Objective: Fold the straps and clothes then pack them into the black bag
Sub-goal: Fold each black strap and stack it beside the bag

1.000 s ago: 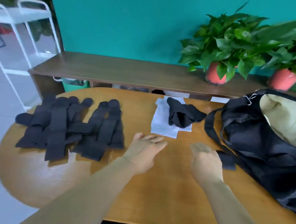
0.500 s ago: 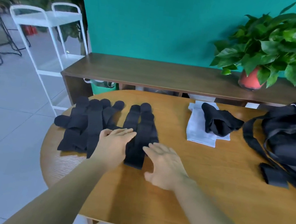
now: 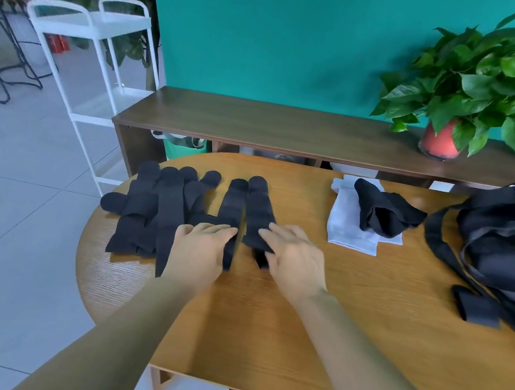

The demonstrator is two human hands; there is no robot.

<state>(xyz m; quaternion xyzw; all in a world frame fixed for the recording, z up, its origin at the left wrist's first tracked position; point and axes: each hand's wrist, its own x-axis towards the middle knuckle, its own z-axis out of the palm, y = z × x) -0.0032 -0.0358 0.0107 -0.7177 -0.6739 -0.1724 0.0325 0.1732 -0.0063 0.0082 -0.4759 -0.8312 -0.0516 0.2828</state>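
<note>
Several black straps (image 3: 160,210) lie side by side on the left part of the wooden table (image 3: 345,335). My left hand (image 3: 199,253) rests flat, fingers straight, on the near end of one strap (image 3: 233,214). My right hand (image 3: 293,260) lies with fingers extended on the near end of the rightmost strap (image 3: 258,211); whether the thumb pinches it is hidden. A white cloth (image 3: 342,224) with a crumpled black garment (image 3: 383,213) on it lies further back. The black bag (image 3: 508,252) stands at the right edge, a folded black strap (image 3: 476,309) in front of it.
A dark wooden shelf (image 3: 292,130) runs behind the table with potted plants (image 3: 465,92) on it. A white metal rack (image 3: 97,47) stands on the tiled floor at the left. The table's near part is bare wood.
My view has swung left. Both hands moved left from the table's middle onto the near ends of the two rightmost straps.
</note>
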